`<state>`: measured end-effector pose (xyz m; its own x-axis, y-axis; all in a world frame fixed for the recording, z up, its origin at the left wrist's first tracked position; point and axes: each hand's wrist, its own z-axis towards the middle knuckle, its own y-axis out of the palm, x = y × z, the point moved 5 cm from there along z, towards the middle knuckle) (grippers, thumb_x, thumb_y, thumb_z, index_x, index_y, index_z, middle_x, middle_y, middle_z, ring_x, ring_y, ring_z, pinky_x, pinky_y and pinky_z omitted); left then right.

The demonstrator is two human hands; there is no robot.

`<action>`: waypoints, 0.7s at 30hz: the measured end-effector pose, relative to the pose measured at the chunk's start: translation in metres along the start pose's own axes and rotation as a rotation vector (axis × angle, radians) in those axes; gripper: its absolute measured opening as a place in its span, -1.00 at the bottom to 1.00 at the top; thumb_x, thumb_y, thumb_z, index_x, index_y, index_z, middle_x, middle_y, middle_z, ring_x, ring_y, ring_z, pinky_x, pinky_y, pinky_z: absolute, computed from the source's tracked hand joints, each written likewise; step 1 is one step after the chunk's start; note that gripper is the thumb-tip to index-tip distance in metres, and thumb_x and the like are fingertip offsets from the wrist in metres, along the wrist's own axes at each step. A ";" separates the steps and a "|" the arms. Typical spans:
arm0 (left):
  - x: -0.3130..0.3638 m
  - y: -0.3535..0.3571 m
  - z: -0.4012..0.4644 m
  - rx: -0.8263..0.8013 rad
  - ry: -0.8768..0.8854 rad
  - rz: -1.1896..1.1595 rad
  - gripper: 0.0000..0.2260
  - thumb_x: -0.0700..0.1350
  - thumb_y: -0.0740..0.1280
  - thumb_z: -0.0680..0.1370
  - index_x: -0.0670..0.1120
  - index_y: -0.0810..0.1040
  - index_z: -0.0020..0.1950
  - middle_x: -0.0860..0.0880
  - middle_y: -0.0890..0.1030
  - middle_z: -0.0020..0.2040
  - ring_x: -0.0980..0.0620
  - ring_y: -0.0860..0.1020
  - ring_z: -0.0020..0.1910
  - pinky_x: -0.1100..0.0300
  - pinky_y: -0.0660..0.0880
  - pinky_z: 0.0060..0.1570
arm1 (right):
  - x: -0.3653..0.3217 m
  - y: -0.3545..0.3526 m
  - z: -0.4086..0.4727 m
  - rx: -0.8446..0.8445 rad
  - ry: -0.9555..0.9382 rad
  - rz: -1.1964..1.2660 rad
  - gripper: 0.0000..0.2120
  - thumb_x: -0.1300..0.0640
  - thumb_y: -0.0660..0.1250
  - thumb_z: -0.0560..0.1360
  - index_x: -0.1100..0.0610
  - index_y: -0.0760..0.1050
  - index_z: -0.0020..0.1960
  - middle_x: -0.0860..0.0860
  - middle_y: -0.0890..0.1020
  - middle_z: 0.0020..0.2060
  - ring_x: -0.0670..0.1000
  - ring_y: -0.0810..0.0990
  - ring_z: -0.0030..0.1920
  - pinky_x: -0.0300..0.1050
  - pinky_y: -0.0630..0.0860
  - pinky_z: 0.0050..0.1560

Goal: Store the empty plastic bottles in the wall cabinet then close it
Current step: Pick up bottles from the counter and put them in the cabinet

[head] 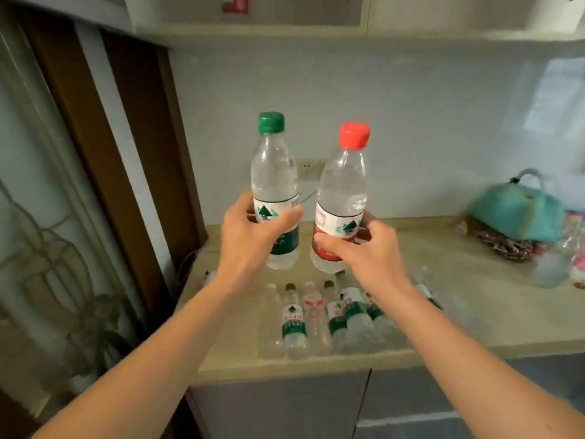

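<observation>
- My left hand [253, 229] is raised, fingers curled in a grip, forearm stretched forward.
- My right hand [364, 245] grips likewise, just beside it, arm extended.

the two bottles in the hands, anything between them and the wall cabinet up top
Nothing visible. The green-capped bottle and red-capped bottle are held upright above the counter, with bare wall up to the wall cabinet, whose front looks open.

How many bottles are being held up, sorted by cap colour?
Green-capped bottle, gripped by the left hand: 1
Red-capped bottle, gripped by the right hand: 1
Total held up: 2
More bottles lie on the counter, too blurred to count surely.
</observation>
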<state>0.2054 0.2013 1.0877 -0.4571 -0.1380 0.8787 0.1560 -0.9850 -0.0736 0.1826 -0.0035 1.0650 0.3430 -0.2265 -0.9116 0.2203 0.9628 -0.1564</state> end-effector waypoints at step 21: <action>0.184 -0.007 0.284 0.293 0.152 -0.155 -0.66 0.10 0.61 0.34 0.09 0.66 0.05 0.14 0.73 -0.08 0.12 0.71 -0.08 0.06 0.64 -0.06 | -0.198 -0.030 0.310 -0.066 -0.351 0.208 -0.70 0.06 0.66 0.27 -0.01 0.67 -0.05 -0.16 0.74 -0.20 -0.21 0.70 -0.19 -0.36 0.53 -0.25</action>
<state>0.3694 0.2119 1.3837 -0.6163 -0.0246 0.7871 0.3086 -0.9271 0.2126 0.3908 -0.0330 1.3683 0.6674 -0.0516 -0.7429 0.0587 0.9981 -0.0166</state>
